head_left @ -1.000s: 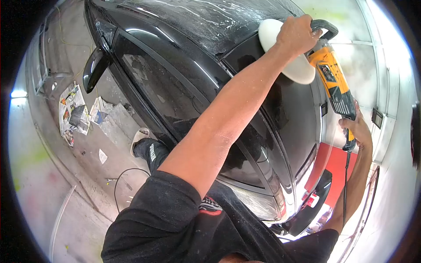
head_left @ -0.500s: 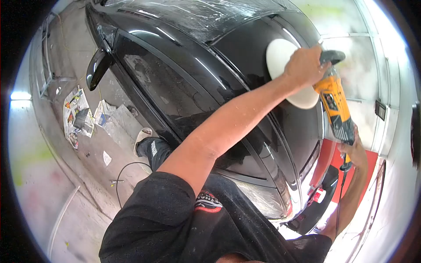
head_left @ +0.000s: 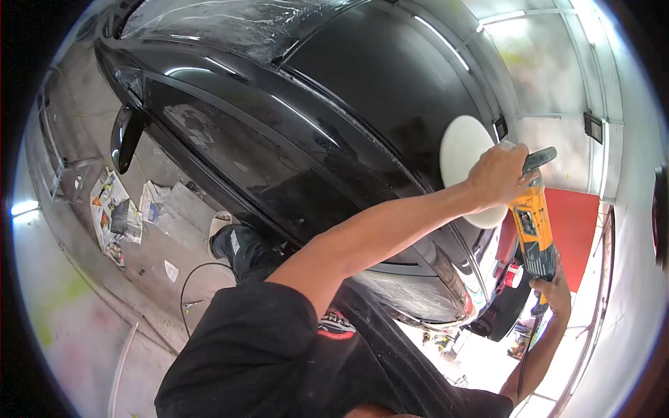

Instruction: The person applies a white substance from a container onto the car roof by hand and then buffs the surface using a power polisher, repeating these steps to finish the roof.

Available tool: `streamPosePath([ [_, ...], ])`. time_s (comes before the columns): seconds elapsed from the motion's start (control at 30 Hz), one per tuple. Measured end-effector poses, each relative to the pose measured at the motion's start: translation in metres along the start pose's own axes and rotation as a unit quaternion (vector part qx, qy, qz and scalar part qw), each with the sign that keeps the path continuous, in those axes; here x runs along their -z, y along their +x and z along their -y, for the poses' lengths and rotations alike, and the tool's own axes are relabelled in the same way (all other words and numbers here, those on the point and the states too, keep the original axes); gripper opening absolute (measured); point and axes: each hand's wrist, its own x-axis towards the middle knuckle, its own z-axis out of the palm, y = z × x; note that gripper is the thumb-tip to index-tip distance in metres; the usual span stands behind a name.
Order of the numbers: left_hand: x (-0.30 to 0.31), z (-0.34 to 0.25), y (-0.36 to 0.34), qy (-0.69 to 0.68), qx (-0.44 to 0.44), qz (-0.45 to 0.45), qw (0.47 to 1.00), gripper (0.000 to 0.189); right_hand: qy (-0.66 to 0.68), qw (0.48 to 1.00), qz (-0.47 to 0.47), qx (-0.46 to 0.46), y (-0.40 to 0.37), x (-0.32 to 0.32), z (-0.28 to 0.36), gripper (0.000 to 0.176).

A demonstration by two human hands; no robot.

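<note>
An orange and black polisher [head_left: 533,216] with a wide white pad [head_left: 461,153] is gripped by both my hands. My left hand [head_left: 498,174] is wrapped round the dark front handle, just beside the pad. Toward the cable end, my right hand [head_left: 555,287] holds the rear of the body from below. The pad stands tilted over the rear part of the glossy black car roof [head_left: 369,70], overlapping its edge in this view. Its underside is hidden from me.
Clear sheeting [head_left: 230,28] covers the windscreen. A side mirror [head_left: 127,139] sticks out at left. Newspaper [head_left: 111,216] and a dark cable [head_left: 183,296] lie on the floor. A red panel [head_left: 571,233] stands beyond the polisher.
The polisher and both hands have moved toward the rear of the car roof, lower in the picture. My view has also shifted, so the car appears further left.
</note>
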Motion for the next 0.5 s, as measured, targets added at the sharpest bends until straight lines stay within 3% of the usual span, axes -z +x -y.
streamPosePath([
  [0.17,0.069,-0.015,-0.017,-0.006,-0.009,-0.071,0.997,0.03,-0.013,1.0,0.01,0.026,-0.012,-0.026,0.053,0.108],
  [0.33,0.158,-0.009,-0.008,0.033,-0.034,-0.174,0.984,0.028,-0.06,0.989,0.035,0.132,0.027,-0.06,0.118,0.102],
  [0.43,0.205,-0.005,0.001,0.04,-0.043,-0.246,0.968,0.03,-0.153,0.976,0.038,0.152,0.041,-0.084,0.18,0.098],
  [0.5,0.234,-0.005,0.006,0.053,-0.037,-0.277,0.959,0.031,-0.143,0.971,0.066,0.181,0.049,-0.103,0.218,0.098],
])
